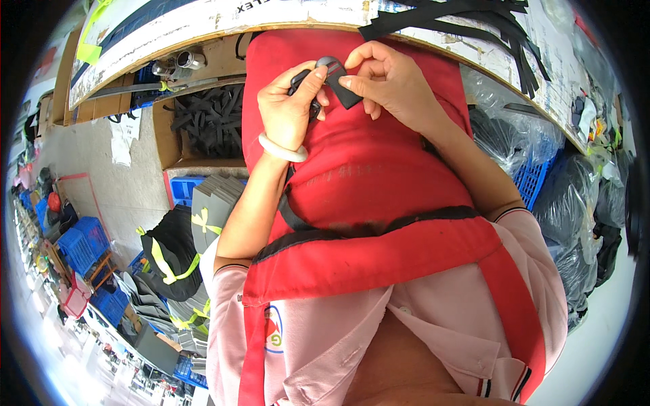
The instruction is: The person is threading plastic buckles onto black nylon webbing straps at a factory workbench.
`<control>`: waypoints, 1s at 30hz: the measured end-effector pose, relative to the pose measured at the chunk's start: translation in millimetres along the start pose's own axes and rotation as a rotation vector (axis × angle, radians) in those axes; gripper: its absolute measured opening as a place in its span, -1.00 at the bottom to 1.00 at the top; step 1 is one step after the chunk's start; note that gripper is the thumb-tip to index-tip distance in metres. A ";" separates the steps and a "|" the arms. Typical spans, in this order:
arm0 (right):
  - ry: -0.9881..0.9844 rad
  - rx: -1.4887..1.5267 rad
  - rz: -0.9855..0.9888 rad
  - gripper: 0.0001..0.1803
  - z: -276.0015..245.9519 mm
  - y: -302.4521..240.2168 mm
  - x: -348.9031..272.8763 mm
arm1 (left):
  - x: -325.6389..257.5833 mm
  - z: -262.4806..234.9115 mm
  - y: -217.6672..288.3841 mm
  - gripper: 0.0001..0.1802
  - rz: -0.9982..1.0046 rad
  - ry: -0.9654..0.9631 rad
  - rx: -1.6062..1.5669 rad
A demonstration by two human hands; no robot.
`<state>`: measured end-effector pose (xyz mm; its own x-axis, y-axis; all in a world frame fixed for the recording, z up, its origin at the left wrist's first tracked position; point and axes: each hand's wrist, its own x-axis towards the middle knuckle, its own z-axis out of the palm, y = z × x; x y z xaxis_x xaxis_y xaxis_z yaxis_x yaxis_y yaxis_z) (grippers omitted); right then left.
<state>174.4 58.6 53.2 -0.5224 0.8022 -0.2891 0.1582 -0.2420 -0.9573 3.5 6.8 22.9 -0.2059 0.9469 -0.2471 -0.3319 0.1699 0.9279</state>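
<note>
Left of the red fabric piece (365,169) draped down my front, I see a cardboard box of black straps (210,118) tucked under the worktable (203,27), and further down, blue crates (81,247) on the floor. On the upper part of that red piece, my left hand (288,108) is curled nearly closed, thumb and forefinger pinching a black buckle (301,81); a pale bangle (281,150) circles the wrist. Just right of it, my right hand (389,84) is half closed, thumb and fingertips gripping a black strap tab (340,88) with a rounded grey end. The tab's long axis runs diagonally, rounded end pointing up and left toward the table edge, the dark end down and right. Right of the red piece lie black plastic bags (514,142) and a blue basket (535,179).
</note>
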 end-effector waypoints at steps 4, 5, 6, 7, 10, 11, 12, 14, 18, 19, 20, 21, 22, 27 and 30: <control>0.017 -0.012 0.003 -0.77 4.6 -1.0 5.4 | -3.5 -0.9 -2.8 -0.81 0.034 -0.019 0.036; 0.021 0.072 -0.016 -0.79 5.7 0.1 8.9 | -2.9 -3.0 -2.8 -0.82 0.033 -0.040 0.007; 0.025 0.155 -0.036 -0.80 5.9 1.9 12.2 | -2.3 -5.3 -1.9 -0.82 0.032 -0.060 -0.022; 0.024 0.155 -0.038 -0.80 2.5 5.0 14.2 | -2.3 -8.1 0.1 -0.82 -0.006 -0.061 -0.037; -0.207 0.334 0.206 -0.79 -4.6 18.1 20.0 | -8.2 -12.6 4.7 -0.81 0.055 -0.089 0.038; -0.290 0.364 0.213 -0.78 -3.6 23.3 21.0 | -10.6 -15.6 5.8 -0.82 0.045 -0.091 0.069; -0.374 0.394 0.220 -0.77 -2.4 26.4 23.1 | -14.4 -22.1 9.4 -0.82 0.042 -0.090 0.072; -0.369 0.367 0.175 -0.80 4.4 27.4 32.7 | -25.6 -42.0 26.5 -0.83 -0.126 -0.158 0.006; -0.053 0.147 0.017 -0.81 5.0 27.3 48.9 | -50.8 -100.2 77.2 -0.76 0.078 0.192 0.320; -0.074 0.073 0.022 -0.80 3.9 26.4 48.6 | -51.8 -119.9 79.6 -0.73 0.241 0.361 0.458; -0.095 -0.001 0.025 -0.80 3.6 25.4 47.7 | -53.8 -134.6 88.1 -0.65 0.295 0.483 0.553; -0.133 -0.069 0.001 -0.81 6.0 24.6 45.9 | -56.6 -143.2 92.2 -0.60 0.304 0.484 0.609; -0.140 -0.065 -0.003 -0.81 11.9 22.0 43.2 | -59.1 -148.5 94.5 -0.55 0.313 0.483 0.664; -0.375 -0.132 -0.151 -0.80 46.3 6.8 33.1 | -50.9 -72.7 55.0 -0.32 0.009 0.150 0.570; -0.417 -0.313 -0.287 -0.84 45.6 9.6 33.1 | -39.8 -39.4 14.4 -0.32 -0.056 -0.101 0.334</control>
<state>120.4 58.0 34.3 -0.8560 0.5141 -0.0551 0.1683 0.1764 -0.9698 -29.4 -39.2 35.1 -0.0979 0.9531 -0.2864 -0.0173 0.2862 0.9580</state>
